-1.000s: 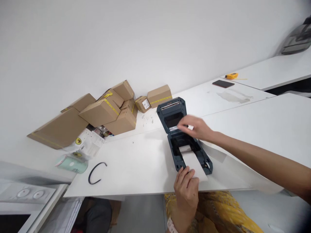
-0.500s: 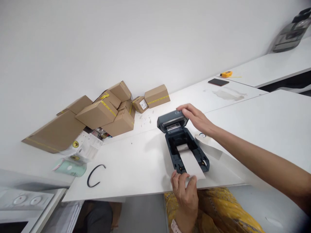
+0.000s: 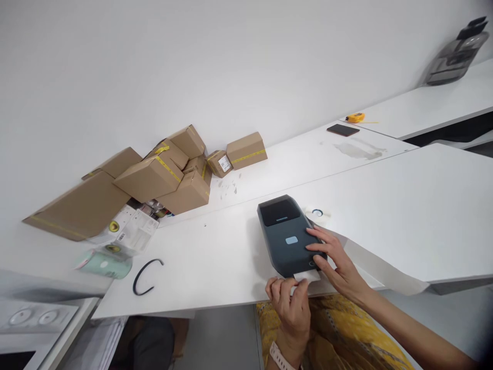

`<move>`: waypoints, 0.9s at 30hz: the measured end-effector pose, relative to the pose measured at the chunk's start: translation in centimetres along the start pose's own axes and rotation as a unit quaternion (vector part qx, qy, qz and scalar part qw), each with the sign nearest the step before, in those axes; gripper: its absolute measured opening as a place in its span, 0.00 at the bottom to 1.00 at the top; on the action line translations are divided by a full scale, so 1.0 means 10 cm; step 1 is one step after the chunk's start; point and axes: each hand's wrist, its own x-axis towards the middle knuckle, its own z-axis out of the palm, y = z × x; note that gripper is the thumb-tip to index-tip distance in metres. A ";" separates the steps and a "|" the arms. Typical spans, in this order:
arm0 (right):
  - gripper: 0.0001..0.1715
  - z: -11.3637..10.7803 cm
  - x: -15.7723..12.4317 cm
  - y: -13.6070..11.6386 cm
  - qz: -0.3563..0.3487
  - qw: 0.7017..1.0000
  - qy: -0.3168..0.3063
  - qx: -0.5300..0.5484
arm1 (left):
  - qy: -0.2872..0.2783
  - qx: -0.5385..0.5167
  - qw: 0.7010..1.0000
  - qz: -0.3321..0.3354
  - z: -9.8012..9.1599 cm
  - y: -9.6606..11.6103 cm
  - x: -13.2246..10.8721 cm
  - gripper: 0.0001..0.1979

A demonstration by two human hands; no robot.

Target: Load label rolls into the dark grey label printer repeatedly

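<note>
A dark blue-grey label printer point(image 3: 287, 234) lies on the white table near its front edge, its lid down. From its front slot sticks a short end of white label paper point(image 3: 308, 276). My left hand point(image 3: 288, 303) pinches that paper end between thumb and fingers, just in front of the printer. My right hand point(image 3: 335, 259) rests on the lid's front right part with its fingers spread, near the round button. The paper roll inside is hidden by the lid.
Cardboard boxes point(image 3: 150, 177) are piled at the back left, beside a mint-green pouch point(image 3: 106, 264) and a black headband point(image 3: 144, 277). A strip of backing paper point(image 3: 373, 262) lies right of the printer. Farther back are a phone point(image 3: 342, 130) and a yellow tape measure point(image 3: 355, 117).
The printer's lid has swung from raised to down, covering the paper roll. My right hand came down with it toward me; my left hand stayed at the paper end.
</note>
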 end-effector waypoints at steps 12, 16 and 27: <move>0.40 0.23 -0.19 0.05 0.344 0.912 0.065 0.211 | 0.000 -0.165 0.960 -0.225 -0.06 -0.08 -0.04 0.23; 0.42 0.25 -0.27 0.13 0.388 0.896 0.035 0.215 | -0.062 -0.314 0.814 -0.485 0.01 -0.08 0.17 0.33; 0.39 0.30 -0.34 0.15 0.357 0.915 0.043 0.183 | -0.095 -0.352 0.791 -0.490 0.14 -0.26 0.29 0.37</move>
